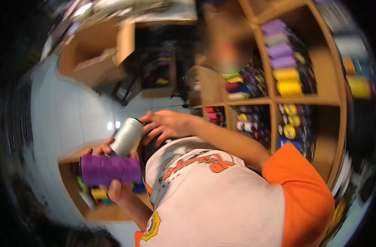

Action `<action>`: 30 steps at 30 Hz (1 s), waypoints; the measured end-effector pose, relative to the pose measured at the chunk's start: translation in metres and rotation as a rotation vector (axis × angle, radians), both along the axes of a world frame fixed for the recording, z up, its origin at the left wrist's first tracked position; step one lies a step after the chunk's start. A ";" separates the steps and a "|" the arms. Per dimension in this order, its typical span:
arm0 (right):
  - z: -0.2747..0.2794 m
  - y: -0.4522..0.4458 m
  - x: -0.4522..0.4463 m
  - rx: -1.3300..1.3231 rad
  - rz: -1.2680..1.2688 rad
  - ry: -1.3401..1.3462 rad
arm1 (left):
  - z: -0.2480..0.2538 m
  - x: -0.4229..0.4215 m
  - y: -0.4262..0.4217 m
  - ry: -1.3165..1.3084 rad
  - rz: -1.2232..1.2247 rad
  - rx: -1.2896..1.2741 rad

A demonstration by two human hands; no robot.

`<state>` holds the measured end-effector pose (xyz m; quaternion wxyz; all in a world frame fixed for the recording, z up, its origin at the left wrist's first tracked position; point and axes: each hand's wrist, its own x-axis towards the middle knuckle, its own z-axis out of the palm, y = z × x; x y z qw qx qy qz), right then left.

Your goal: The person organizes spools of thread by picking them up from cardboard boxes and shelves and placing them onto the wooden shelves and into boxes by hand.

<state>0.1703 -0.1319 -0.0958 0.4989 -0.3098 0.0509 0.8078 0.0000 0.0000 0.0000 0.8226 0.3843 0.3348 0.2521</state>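
My left hand (115, 190) is wrapped round a large purple thread spool (110, 169), with the thumb on its near side. A pale grey-green spool (127, 136) stands tilted just beyond it, its lower end against my left fingers. My right hand (165, 124) is beside the upper end of the pale spool, its fingers spread and the fingertips at or very near the spool's edge; whether they touch it I cannot tell. Below my left hand is an open cardboard box (109, 214) with green, yellow and other coloured spools inside.
On the right, a wooden shelf unit (340, 82) holds purple, yellow and dark spools in compartments. An open cardboard box (93, 76) is at the upper left, near a dark box with coloured items. Pale tiled floor (72, 107) shows at the left. A blurred round shape hides part of the shelf.
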 end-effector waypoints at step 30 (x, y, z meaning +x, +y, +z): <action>0.042 -0.241 0.028 -2.071 -1.588 -1.579 | -0.070 0.309 -0.119 -0.145 -1.841 -0.230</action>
